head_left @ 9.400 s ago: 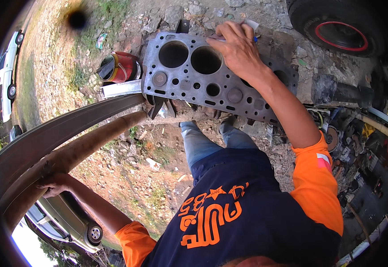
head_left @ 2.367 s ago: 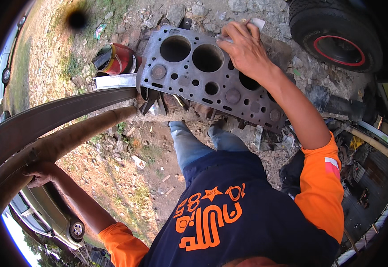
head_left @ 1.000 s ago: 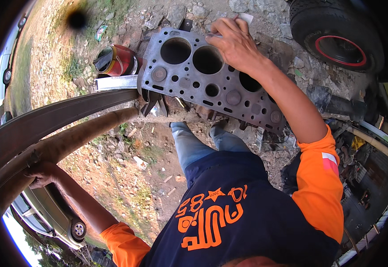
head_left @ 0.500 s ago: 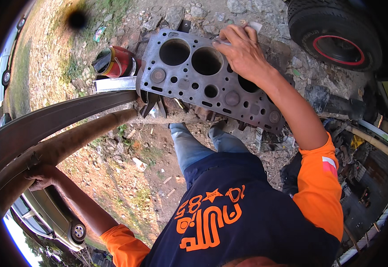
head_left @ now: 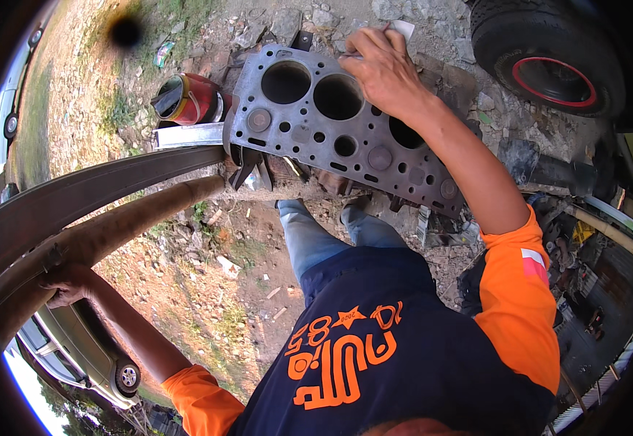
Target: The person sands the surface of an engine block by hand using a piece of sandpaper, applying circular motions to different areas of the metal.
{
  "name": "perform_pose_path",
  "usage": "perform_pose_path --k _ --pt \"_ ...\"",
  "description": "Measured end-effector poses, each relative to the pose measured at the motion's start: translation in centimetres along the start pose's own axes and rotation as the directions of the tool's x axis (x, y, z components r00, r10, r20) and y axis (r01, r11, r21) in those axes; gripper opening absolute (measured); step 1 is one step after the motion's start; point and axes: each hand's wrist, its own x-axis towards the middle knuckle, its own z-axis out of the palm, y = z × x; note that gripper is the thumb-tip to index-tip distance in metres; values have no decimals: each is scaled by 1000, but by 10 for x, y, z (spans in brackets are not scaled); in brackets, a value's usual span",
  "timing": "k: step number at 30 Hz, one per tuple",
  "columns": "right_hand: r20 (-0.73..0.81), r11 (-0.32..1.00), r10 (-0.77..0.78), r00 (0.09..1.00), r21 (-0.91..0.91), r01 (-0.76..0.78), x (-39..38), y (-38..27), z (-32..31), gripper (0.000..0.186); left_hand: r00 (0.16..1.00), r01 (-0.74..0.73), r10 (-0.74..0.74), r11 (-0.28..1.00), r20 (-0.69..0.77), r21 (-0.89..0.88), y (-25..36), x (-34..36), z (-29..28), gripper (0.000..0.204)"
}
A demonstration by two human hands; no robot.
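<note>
A grey metal engine block [head_left: 300, 134] with large round bores and many small holes lies before me. My right hand [head_left: 382, 69] rests at its far upper edge, fingers bent round a pale flat piece [head_left: 402, 29], perhaps paper or cloth, that sticks out past the fingertips; part of it is hidden. My left hand [head_left: 68, 285], at the lower left, is wrapped round a rusty round pipe [head_left: 135, 218]. A dark curved beam [head_left: 98, 185] runs alongside that pipe toward the block.
A red bucket [head_left: 199, 98] stands left of the block beside a silver channel [head_left: 189, 134]. A large tyre with a red rim [head_left: 545, 43] is at upper right, scrap parts [head_left: 578, 232] below it. Vehicles [head_left: 77, 341] are at left. Stony ground [head_left: 229, 254] surrounds my legs.
My right hand has shifted slightly left and upward along the block since half a second ago, after moving right just before. My left hand stays on the pipe.
</note>
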Motion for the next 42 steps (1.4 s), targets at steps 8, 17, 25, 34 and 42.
perform_pose_path --k 8,17,25,34,42 --pt "-39 999 -11 999 -34 10 -14 2 -3 22 1000 24 -24 1000 0 12 -2 8 -4 78" --pt "-30 1000 11 999 22 -11 -36 -5 -3 21 999 -41 41 999 -9 18 -8 13 -12 72" --pt "9 1000 -29 1000 -8 29 -27 0 -3 24 1000 -16 16 999 -4 42 11 2 -7 70" --pt "-29 998 -55 998 10 56 -27 4 -4 17 998 -49 55 992 42 -118 -4 8 -10 67" --pt "3 998 -49 999 33 49 -14 -1 -8 21 995 -54 57 998 84 -44 20 -3 -4 65"
